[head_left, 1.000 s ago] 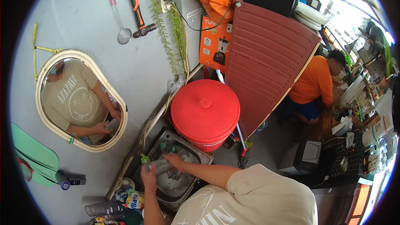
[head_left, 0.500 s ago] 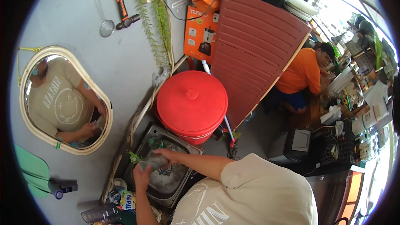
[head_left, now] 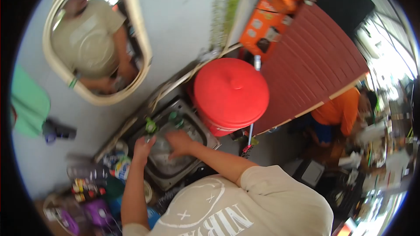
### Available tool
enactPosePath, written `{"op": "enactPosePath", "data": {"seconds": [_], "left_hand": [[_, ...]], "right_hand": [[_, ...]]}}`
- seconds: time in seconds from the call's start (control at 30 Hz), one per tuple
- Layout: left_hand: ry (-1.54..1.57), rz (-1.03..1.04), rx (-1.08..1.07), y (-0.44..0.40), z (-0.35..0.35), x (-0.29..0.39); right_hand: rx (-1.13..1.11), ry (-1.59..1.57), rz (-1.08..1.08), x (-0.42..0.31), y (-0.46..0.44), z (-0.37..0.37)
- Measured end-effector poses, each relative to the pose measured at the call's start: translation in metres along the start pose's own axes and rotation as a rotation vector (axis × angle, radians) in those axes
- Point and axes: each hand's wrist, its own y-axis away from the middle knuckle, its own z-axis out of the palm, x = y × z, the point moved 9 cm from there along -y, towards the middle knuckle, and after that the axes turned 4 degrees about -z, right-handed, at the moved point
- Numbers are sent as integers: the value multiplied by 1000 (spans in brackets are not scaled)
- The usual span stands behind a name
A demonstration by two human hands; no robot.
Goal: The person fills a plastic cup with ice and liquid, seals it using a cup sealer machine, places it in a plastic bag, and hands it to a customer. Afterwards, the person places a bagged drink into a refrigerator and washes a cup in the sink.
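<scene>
Over the metal sink, a clear see-through container is blurred by motion; its exact kind cannot be made out. My left hand is closed around its left end. My right hand is at the container's other side, thumb and fingers spread apart; whether they touch it is unclear. Just beyond my hands is the faucet with a bright green handle. A green bottle-like item lies in the sink's far corner.
A red lidded bucket stands right beyond the sink. Bottles and a detergent pack crowd the left side. An oval mirror hangs on the wall. A person in an orange shirt is at the far right.
The view has turned and shifted, so the mirror and bucket appear elsewhere. My right hand has gone from gripping the container's end to having its fingers spread beside it.
</scene>
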Motion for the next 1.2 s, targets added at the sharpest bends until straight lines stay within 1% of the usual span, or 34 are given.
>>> {"op": "enactPosePath", "data": {"seconds": [0.03,0.07,0.1,0.13,0.17,0.2,0.27,0.3,0.37,0.4,0.47,0.5,0.57,0.6,0.63,0.67,0.7,0.73,0.77,0.8,0.83,0.87,0.9,0.93,0.97,1.0,1.03,1.07,1.1,1.13,1.17,1.2], "left_hand": [[-9,23,-99,13,11,13],[-20,54,-204,28,29,39],[-311,208,-307,48,40,70],[-607,356,-414,64,51,89],[-688,306,-420,61,49,86],[-765,253,-433,59,45,80],[-694,332,-194,38,19,81],[-685,312,-172,34,16,78],[-341,127,-38,25,-2,70],[-338,120,-25,29,-7,69],[-361,436,-304,53,14,94],[-353,421,-298,61,14,97],[-463,323,-244,65,9,96],[-457,311,-235,62,3,91],[-418,196,-83,51,-17,83],[-379,85,67,44,-38,74],[-457,65,69,41,-40,71],[-455,63,75,31,-35,55],[-266,96,244,17,-36,31],[-71,124,413,14,-40,16],[-299,57,383,22,-31,32],[-446,88,475,30,-26,45],[-598,110,575,39,-25,54],[-666,111,456,33,-18,53],[-727,107,341,29,-17,49],[-717,72,388,39,-33,50],[-632,158,292,50,-36,59],[-548,258,190,55,-33,71],[-543,251,216,54,-31,74],[-621,133,349,54,-32,69],[-693,11,481,55,-37,64],[-681,2,499,50,-39,56]], "right_hand": [[19,21,26,6,-4,16],[-36,-121,37,15,-7,31],[-87,-254,55,26,-10,35],[-312,-386,75,31,-13,45],[-541,-514,103,30,-9,56],[-584,-522,90,26,-9,57],[-380,-577,178,25,-22,44],[-409,-581,165,10,-24,51],[239,-71,37,-12,-37,2],[229,-77,28,-10,-42,0],[-225,-471,-144,-4,-53,20],[-445,-594,-69,12,-48,39],[-456,-656,-25,19,-47,42],[-447,-708,15,20,-48,47],[-460,-714,13,18,-45,56],[-317,-596,45,24,-49,55],[-172,-475,76,29,-50,52],[-27,-351,105,30,-51,46],[-36,-352,101,16,-49,47],[-17,-219,181,-1,-45,38],[-1,-85,252,-13,-42,32],[-22,-91,231,-22,-42,34],[-79,-95,293,-23,-42,40],[-143,-98,347,-23,-41,48],[-214,-391,343,-9,-40,75],[-295,-680,344,5,-38,101],[-335,-682,316,5,-37,102],[-445,-1009,430,5,-29,110],[-549,-1331,555,-3,-22,122],[-568,-1324,553,-10,-21,128],[-459,-1181,487,-12,-27,126],[-353,-1037,413,-13,-34,119]]}}
